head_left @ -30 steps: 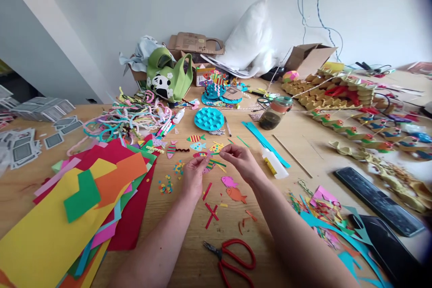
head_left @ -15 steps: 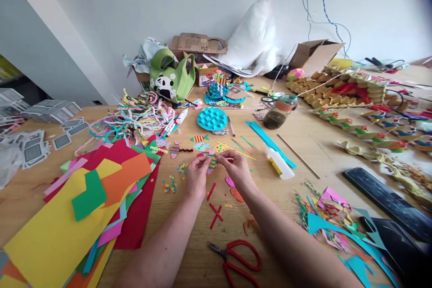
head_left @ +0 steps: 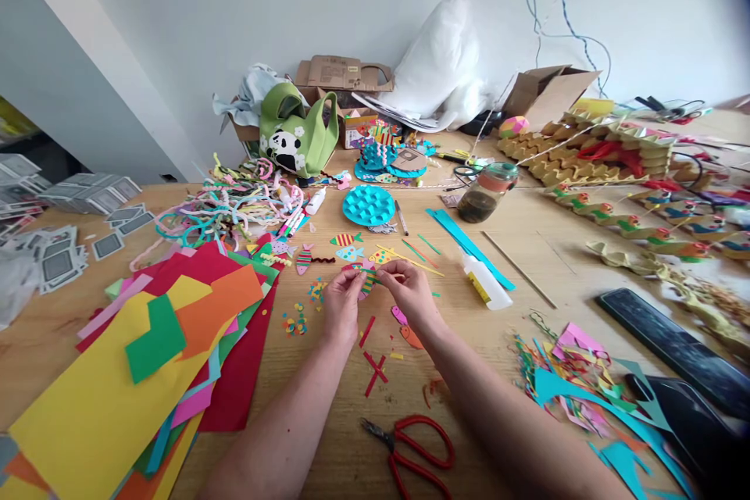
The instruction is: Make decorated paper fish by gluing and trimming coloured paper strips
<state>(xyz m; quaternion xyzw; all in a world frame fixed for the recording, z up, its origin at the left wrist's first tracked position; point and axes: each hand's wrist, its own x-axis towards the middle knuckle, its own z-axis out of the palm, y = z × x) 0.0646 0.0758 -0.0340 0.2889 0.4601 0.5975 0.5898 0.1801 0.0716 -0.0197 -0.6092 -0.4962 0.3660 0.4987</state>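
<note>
My left hand (head_left: 343, 305) and my right hand (head_left: 411, 293) meet over the middle of the table, each with its fingertips pinched on a small striped paper fish (head_left: 367, 287). Green bands cross the fish's pink body; the fingers hide part of it. Just beyond lie a red-and-yellow striped fish (head_left: 345, 239), a light blue fish (head_left: 350, 253) and a yellow spotted fish (head_left: 382, 255). Beneath my right hand, an orange fish (head_left: 411, 337) is partly covered. Red paper strips (head_left: 375, 373) and red-handled scissors (head_left: 410, 445) lie nearer to me.
Coloured paper sheets (head_left: 117, 359) are piled at left. A glue bottle (head_left: 486, 281) lies right of my hands, near blue strips (head_left: 469, 250) and a wooden stick (head_left: 519, 269). Paper scraps (head_left: 586, 375) and a phone (head_left: 673, 348) are at right. A blue egg-carton piece (head_left: 369, 205) sits ahead.
</note>
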